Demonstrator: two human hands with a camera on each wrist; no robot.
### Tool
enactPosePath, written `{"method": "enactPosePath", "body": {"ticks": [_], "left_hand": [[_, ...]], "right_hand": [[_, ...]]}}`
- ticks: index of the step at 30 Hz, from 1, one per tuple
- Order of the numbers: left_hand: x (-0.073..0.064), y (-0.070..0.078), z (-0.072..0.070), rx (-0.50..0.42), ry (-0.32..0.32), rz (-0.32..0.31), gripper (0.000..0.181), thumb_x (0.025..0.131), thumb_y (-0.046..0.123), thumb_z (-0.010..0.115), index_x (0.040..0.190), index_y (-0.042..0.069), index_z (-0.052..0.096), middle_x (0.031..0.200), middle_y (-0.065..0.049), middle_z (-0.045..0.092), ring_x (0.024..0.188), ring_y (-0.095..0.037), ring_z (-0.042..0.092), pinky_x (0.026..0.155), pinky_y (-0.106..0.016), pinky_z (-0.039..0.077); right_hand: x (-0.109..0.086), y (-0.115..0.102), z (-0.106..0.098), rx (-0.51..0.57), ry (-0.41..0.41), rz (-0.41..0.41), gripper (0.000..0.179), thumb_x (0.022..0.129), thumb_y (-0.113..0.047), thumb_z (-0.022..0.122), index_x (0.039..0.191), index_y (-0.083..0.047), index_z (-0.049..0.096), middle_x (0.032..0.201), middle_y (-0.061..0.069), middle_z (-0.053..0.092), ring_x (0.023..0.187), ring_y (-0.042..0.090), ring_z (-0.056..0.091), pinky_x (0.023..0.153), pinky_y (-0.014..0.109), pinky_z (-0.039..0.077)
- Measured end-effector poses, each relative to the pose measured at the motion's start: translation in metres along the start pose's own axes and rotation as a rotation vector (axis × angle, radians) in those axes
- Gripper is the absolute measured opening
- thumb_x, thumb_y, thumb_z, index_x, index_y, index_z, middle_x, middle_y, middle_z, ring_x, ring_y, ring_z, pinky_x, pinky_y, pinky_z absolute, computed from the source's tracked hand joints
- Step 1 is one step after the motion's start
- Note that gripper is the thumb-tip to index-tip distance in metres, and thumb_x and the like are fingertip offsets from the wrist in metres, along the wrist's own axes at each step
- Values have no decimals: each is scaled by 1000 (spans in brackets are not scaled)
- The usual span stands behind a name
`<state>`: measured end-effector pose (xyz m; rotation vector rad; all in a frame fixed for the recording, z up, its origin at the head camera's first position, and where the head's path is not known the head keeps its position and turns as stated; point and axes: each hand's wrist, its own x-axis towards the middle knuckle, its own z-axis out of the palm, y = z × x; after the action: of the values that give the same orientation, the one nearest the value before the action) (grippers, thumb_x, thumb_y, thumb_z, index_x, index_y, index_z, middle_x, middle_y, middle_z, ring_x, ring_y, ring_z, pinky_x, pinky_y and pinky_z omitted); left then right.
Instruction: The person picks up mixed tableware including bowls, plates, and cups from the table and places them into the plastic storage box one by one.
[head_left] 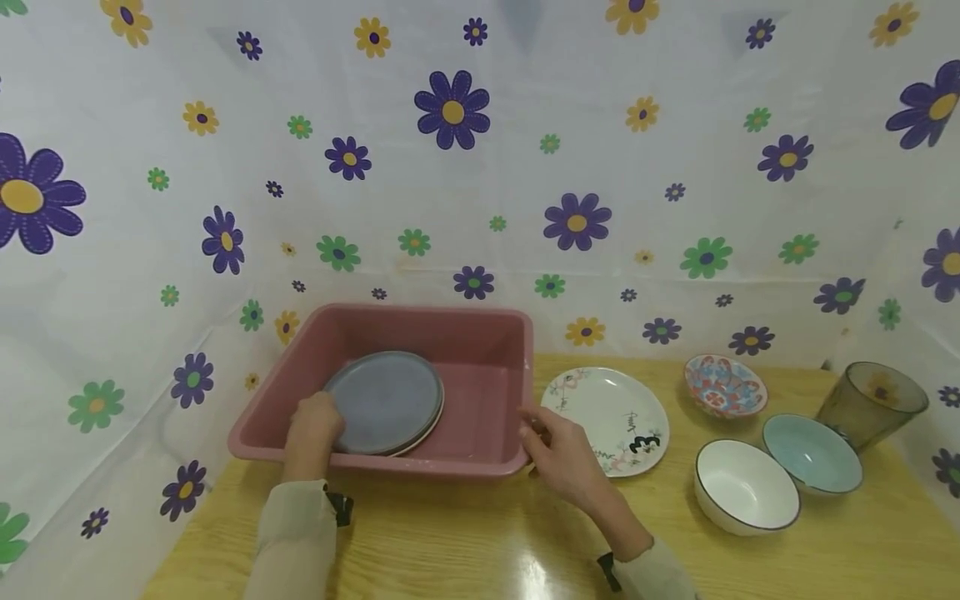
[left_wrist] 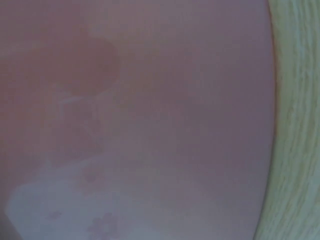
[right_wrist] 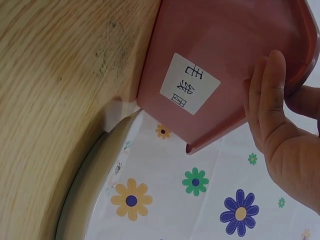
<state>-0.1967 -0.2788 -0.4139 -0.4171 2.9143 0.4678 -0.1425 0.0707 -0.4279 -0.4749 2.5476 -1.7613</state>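
A pink plastic basin sits on the table, with a grey-blue plate inside it, on top of a plate with a pale rim. My left hand reaches over the basin's front wall and grips the blue plate at its left edge; its fingertips are hidden. In the left wrist view only the basin's pink wall and some table show. On the right, my right hand holds the basin's rim. The right wrist view has its fingers against the outer wall, the thumb hooked over the rim.
Right of the basin lies a white floral plate. Further right stand a red-and-blue patterned bowl, a white bowl, a light blue bowl and a smoky glass. A label marks the basin's side. Flowered sheeting encloses the wooden table.
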Motion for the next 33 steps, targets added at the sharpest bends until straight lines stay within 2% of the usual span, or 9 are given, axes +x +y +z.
{"method": "enactPosePath", "body": {"ticks": [5, 8, 15, 21, 27, 33], "left_hand": [[-4, 2, -1, -56, 2, -54, 35, 94, 1, 40, 116, -20, 56, 116, -42, 57, 103, -54, 59, 84, -62, 51], [-5, 2, -2, -75, 9, -65, 34, 94, 2, 42, 117, -20, 55, 114, -41, 57, 103, -53, 59, 83, -62, 51], [-2, 1, -1, -79, 18, -55, 35, 94, 3, 43, 118, -20, 54, 115, -41, 57, 103, -54, 59, 84, -62, 50], [1, -1, 1, -82, 14, -56, 35, 93, 3, 43, 118, -19, 55, 113, -41, 58, 101, -53, 60, 83, -61, 50], [1, -1, 1, -79, 6, -59, 35, 93, 3, 44, 118, -19, 55, 113, -40, 58, 100, -51, 60, 83, -61, 50], [0, 0, -2, -78, 17, -53, 34, 94, 2, 42, 117, -19, 55, 112, -39, 59, 99, -49, 61, 82, -60, 51]], "right_hand": [[-1, 1, -1, 1, -10, 8, 33, 100, -7, 55, 132, 0, 59, 90, 11, 67, 67, 18, 64, 57, 42, 58], [-1, 3, -1, -3, -13, 2, 33, 100, -7, 55, 132, -1, 59, 90, 11, 68, 67, 20, 65, 56, 41, 59], [-1, 1, -1, -10, -9, 5, 33, 100, -7, 54, 132, -1, 59, 81, 7, 66, 67, 27, 65, 53, 34, 57], [-1, 0, -1, -24, -14, 11, 34, 100, -6, 53, 133, -1, 58, 79, 5, 64, 68, 30, 65, 52, 33, 57], [-1, 0, 0, -36, -15, 19, 34, 100, -7, 53, 134, -1, 58, 78, 4, 64, 67, 28, 65, 51, 26, 55], [-1, -2, 1, -33, -5, 23, 33, 100, -7, 55, 132, -1, 59, 76, 4, 63, 62, 20, 62, 50, 26, 55]]}}
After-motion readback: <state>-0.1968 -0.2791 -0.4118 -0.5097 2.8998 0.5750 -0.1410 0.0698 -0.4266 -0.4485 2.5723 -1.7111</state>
